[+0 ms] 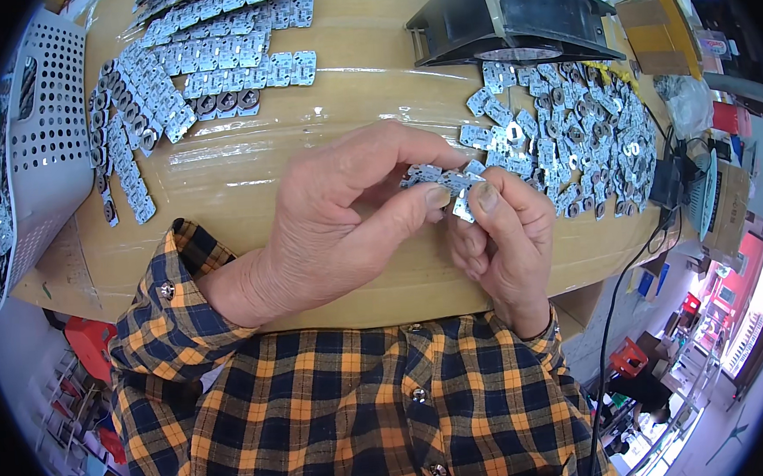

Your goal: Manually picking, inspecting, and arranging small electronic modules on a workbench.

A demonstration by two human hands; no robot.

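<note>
Between my two hands, above the near middle of the table, is a short strip of small silver-grey circuit boards [435,178]. My left hand [344,205] pinches its left end between thumb and fingers. At the other end my right hand [509,233] is closed, its thumb pressed on the pieces. A small pale piece hangs at an angle by the right thumb; whether it is joined to the strip I cannot tell. Beyond my right hand spreads a loose heap of similar boards [569,136], some with round dark parts. Rows of joined board strips [218,53] lie at the far left.
A grey perforated plastic basket [51,128] stands at the left edge. A black box-shaped device [525,16] sits at the back right, near a cardboard box [655,33]. A black cable [612,310] runs down past the table's right edge. The tabletop [243,159] has a shiny tan covering.
</note>
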